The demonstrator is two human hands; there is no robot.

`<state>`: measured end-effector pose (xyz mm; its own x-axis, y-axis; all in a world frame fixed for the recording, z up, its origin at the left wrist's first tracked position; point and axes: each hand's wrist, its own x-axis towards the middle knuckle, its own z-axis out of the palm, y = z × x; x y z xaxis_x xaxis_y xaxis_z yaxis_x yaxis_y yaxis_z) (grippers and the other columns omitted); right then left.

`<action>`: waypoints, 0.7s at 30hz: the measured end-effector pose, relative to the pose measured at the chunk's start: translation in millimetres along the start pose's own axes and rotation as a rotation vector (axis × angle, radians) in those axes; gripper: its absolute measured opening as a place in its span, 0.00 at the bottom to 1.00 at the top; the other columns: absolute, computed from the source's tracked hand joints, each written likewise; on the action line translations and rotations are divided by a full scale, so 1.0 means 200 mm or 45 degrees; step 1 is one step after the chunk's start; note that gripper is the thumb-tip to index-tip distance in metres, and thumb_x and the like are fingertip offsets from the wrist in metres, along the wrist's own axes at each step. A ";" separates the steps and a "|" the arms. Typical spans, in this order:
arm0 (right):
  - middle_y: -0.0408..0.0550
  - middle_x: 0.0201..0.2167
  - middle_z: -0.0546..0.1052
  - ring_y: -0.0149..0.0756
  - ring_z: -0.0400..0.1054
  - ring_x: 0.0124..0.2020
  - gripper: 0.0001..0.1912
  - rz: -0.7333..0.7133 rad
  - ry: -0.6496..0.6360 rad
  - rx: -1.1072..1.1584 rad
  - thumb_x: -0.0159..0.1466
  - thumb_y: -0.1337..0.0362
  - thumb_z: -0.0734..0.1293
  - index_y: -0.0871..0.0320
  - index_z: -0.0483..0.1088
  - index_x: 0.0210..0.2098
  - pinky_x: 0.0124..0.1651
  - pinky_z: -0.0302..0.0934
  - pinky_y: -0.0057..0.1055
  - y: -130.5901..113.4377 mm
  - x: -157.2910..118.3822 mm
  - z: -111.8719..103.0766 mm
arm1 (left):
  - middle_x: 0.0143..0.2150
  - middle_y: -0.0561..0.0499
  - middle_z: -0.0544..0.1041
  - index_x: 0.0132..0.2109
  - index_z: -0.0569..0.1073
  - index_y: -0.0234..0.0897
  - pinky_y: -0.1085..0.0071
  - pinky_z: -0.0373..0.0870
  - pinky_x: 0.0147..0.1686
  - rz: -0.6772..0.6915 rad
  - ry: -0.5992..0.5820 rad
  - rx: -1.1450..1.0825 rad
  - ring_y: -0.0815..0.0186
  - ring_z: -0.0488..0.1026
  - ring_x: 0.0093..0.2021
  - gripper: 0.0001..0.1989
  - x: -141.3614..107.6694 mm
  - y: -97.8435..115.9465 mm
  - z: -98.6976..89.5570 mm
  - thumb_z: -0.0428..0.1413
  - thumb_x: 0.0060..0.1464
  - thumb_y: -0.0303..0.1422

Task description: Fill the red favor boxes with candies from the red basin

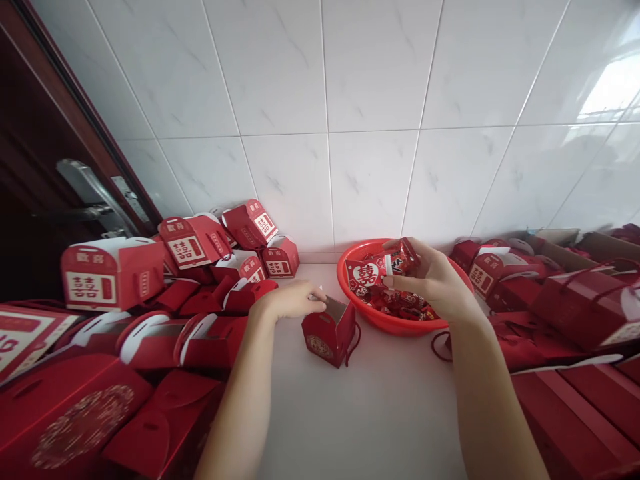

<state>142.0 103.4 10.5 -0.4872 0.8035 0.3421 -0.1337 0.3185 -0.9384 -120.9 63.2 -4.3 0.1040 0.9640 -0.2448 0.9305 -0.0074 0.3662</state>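
A small dark red gift box (321, 335) with a gold round pattern stands open-topped on the white surface, its cord handle hanging at the right side. My left hand (290, 300) pinches the upper left rim of this box. To its right sits an orange-red plastic basin (395, 325) holding many wrapped sweets (403, 307). Over the basin, my right hand (440, 280) is closed around red candy packets (367, 275), one printed with a white heart and red characters. Part of the packets is hidden by the fingers.
Red and white gift boxes (115, 273) are piled at the left, with larger red boxes (75, 413) in front. More red boxes (575, 300) crowd the right side. A white tiled wall (370, 173) rises behind. A dark door with a metal handle (95, 190) stands far left.
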 end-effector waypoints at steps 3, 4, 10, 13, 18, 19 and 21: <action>0.42 0.31 0.76 0.36 0.71 0.31 0.23 0.008 0.012 -0.041 0.51 0.63 0.77 0.55 0.70 0.45 0.34 0.71 0.33 0.00 0.00 0.00 | 0.56 0.50 0.77 0.56 0.75 0.43 0.74 0.68 0.45 0.032 -0.143 0.062 0.60 0.74 0.51 0.25 0.00 0.02 0.00 0.57 0.51 0.40; 0.42 0.31 0.76 0.36 0.72 0.31 0.23 0.016 0.012 -0.056 0.51 0.62 0.77 0.55 0.70 0.45 0.34 0.71 0.33 0.00 0.00 0.00 | 0.58 0.51 0.76 0.58 0.74 0.43 0.74 0.68 0.47 0.072 -0.178 0.069 0.60 0.73 0.53 0.27 -0.01 0.03 -0.01 0.58 0.49 0.40; 0.43 0.32 0.76 0.35 0.71 0.30 0.21 -0.005 -0.023 -0.130 0.54 0.62 0.76 0.55 0.71 0.45 0.33 0.69 0.32 0.01 -0.01 0.00 | 0.59 0.51 0.76 0.63 0.70 0.41 0.74 0.68 0.48 0.181 -0.258 0.094 0.59 0.74 0.54 0.38 -0.04 0.07 -0.02 0.63 0.43 0.39; 0.42 0.31 0.75 0.34 0.70 0.29 0.21 -0.008 -0.074 -0.137 0.54 0.64 0.75 0.55 0.70 0.46 0.32 0.68 0.30 0.01 -0.01 0.00 | 0.51 0.52 0.79 0.59 0.74 0.42 0.75 0.69 0.41 0.172 -0.250 0.080 0.61 0.75 0.48 0.32 -0.04 0.09 -0.01 0.62 0.45 0.41; 0.44 0.34 0.75 0.36 0.71 0.34 0.22 -0.071 -0.219 -0.116 0.54 0.64 0.76 0.56 0.70 0.47 0.35 0.69 0.31 -0.01 -0.02 0.01 | 0.42 0.53 0.80 0.44 0.80 0.41 0.76 0.67 0.35 0.194 -0.224 -0.054 0.64 0.76 0.41 0.15 -0.04 0.11 0.01 0.57 0.48 0.32; 0.46 0.36 0.76 0.38 0.72 0.37 0.23 -0.099 -0.262 -0.115 0.54 0.64 0.76 0.56 0.70 0.48 0.37 0.70 0.32 -0.01 -0.02 0.01 | 0.39 0.54 0.80 0.42 0.80 0.40 0.77 0.66 0.34 0.196 -0.220 -0.080 0.65 0.75 0.39 0.13 -0.04 0.11 0.01 0.56 0.47 0.30; 0.48 0.41 0.76 0.42 0.72 0.43 0.23 -0.150 -0.349 -0.133 0.55 0.63 0.76 0.57 0.70 0.49 0.43 0.70 0.35 -0.01 -0.02 0.01 | 0.34 0.54 0.79 0.37 0.79 0.38 0.76 0.65 0.32 0.189 -0.196 -0.095 0.65 0.73 0.35 0.10 -0.05 0.13 0.01 0.55 0.47 0.29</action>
<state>141.8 97.9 10.7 -0.6902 0.5969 0.4091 -0.1202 0.4629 -0.8782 -97.2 53.2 5.5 0.2959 0.9016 -0.3155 0.8731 -0.1213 0.4722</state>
